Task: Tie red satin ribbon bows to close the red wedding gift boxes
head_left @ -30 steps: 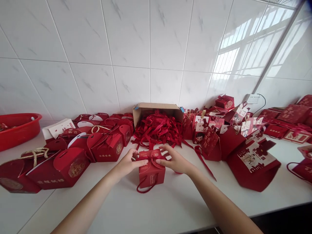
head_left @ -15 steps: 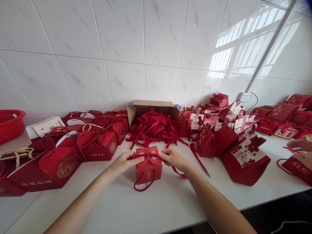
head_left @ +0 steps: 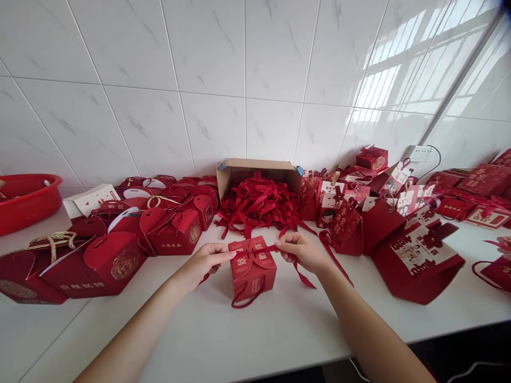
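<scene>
A small red gift box [head_left: 254, 271] with gold lettering stands on the white table [head_left: 223, 330], a cord handle hanging at its front. Red ribbon [head_left: 268, 249] runs across its top flaps. My left hand [head_left: 213, 260] pinches the ribbon at the box's left top edge, with a tail hanging below the fingers. On the right, my right hand [head_left: 298, 250] grips the other side of the ribbon just off the box, and a loose end trails down under it. Behind the box, a cardboard carton [head_left: 261, 164] on its side spills a heap of red ribbons [head_left: 261, 205].
Red gift boxes [head_left: 175, 231] crowd the left, near a red basin [head_left: 30, 205]. More red boxes [head_left: 415, 258] and bags stand on the right. At the far right edge, another person's hand [head_left: 503, 243] is near a red box. A power strip [head_left: 419, 153] is by the wall.
The view has shifted, so things appear further right. My right hand has drawn its ribbon side away from the box, and both hands are slightly farther apart. The other person's hand shows less.
</scene>
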A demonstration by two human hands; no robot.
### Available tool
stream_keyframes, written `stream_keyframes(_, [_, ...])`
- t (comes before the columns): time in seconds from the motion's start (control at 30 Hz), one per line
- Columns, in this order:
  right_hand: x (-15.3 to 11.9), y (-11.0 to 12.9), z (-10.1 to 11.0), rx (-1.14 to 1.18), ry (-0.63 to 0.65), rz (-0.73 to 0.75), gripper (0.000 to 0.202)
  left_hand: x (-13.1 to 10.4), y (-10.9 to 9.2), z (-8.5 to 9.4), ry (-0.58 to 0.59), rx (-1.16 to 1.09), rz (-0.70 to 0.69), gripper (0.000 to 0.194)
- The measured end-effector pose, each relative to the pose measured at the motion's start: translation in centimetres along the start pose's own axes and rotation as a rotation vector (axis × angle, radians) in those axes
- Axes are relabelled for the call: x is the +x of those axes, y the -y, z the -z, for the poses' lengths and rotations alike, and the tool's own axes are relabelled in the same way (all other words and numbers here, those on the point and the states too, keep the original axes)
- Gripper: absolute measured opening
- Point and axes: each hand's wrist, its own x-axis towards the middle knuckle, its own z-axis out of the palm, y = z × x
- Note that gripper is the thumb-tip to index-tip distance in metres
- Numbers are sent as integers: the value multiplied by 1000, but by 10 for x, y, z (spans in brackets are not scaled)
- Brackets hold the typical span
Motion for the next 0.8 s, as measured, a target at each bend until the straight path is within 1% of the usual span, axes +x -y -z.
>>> stream_keyframes(0.13, [-3,4,-6,120,10,92,35,-1,1,3,28,57,-8,46])
stream_keyframes(0.23, [-4,7,-16,183,8,160,31,-3,-1,4,-10,119,-53,37])
stream_keyframes(0.3, [-5,8,-22,214,-1,197,25,-5,-5,3,-110,220,-157,27])
stream_keyframes(0.37, [-4,8,-27,228,-4,231,21,-8,-12,0,-244,366,-316,27])
stream_keyframes(0.4, [-4,8,-29,224,-2,248,20,-9,-17,-4,-291,430,-390,29])
stream_keyframes(0.43, [-4,8,-31,213,-1,263,21,-10,-22,-8,-309,469,-442,29])
stream_keyframes(0.47, [-4,9,-33,197,-3,274,23,-10,-28,-12,-300,474,-466,29])
stream_keyframes(0.53, [-4,9,-37,149,-19,286,27,-8,-39,-23,-245,437,-459,29])
stream_keyframes(0.6, [-2,9,-42,97,-51,301,29,-3,-48,-34,-218,395,-433,31])
stream_keyframes(0.67, [0,8,-46,40,-90,331,30,3,-54,-43,-244,381,-427,30])
stream_keyframes(0.8, [5,5,-50,-47,-195,355,29,9,-58,-53,-302,388,-448,19])
